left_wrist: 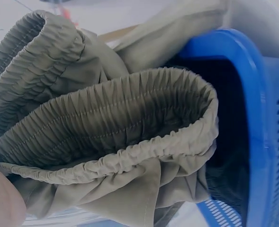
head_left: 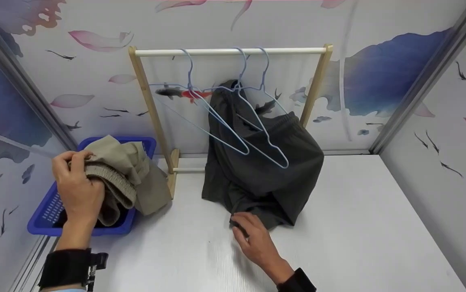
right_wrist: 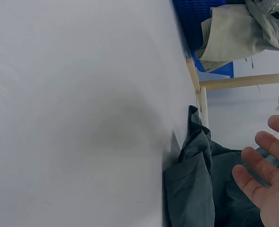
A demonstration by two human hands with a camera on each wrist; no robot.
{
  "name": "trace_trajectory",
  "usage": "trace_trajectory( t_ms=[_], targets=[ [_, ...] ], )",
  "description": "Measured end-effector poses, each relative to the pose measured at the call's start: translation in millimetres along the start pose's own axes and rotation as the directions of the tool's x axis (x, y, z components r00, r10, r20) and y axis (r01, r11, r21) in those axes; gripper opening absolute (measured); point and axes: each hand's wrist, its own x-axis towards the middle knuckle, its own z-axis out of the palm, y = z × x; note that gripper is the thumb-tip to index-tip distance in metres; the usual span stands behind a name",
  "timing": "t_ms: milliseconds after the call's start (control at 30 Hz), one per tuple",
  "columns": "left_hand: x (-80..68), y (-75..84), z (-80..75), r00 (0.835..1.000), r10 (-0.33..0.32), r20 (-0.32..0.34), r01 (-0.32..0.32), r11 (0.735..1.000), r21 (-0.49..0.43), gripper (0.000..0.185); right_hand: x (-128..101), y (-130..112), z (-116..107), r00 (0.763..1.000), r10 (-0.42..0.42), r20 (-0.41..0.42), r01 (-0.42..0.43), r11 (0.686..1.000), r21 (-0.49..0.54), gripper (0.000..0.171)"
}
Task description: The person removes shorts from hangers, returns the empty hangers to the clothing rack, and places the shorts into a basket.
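Observation:
My left hand [head_left: 79,184] grips khaki pants [head_left: 151,182] by the gathered elastic waistband [left_wrist: 130,127], above a blue basket [head_left: 38,221] on the left. Part of the khaki cloth drapes over the basket's right side. My right hand [head_left: 257,239] hovers by the lower hem of dark grey pants [head_left: 265,174], fingers relaxed and spread in the right wrist view, holding nothing. The dark pants hang from a light blue hanger [head_left: 277,101] on the rack, their lower part bunched at the table.
A small rack with wooden posts [head_left: 314,89] and a white rod [head_left: 216,52] stands at the back. Another blue hanger [head_left: 200,129] hangs bare at its left. Dark cloth [left_wrist: 229,175] lies in the basket. Patterned panels [head_left: 419,81] wall the white table [head_left: 370,227].

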Motion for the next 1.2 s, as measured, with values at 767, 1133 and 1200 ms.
trace_trajectory(
  t_ms=[767, 1133, 1200],
  targets=[
    [-34.2, -45.1, 32.6, 0.949, 0.120, 0.291, -0.246, 0.859, 0.449, 0.037, -6, -2, 0, 0.994, 0.089, 0.061, -0.090, 0.996, 0.008, 0.024],
    [-45.2, -42.3, 41.6, 0.794, -0.067, 0.604, -0.268, 0.854, 0.446, 0.032, -7, -1, 0, 0.992, 0.095, 0.081, -0.096, 0.995, -0.002, 0.023],
    [-46.0, -40.3, 44.2, 0.776, -0.102, 0.622, -0.235, 0.869, 0.436, 0.038, -7, 0, 0, 0.993, 0.096, 0.076, -0.096, 0.995, -0.005, 0.023]
  ],
)
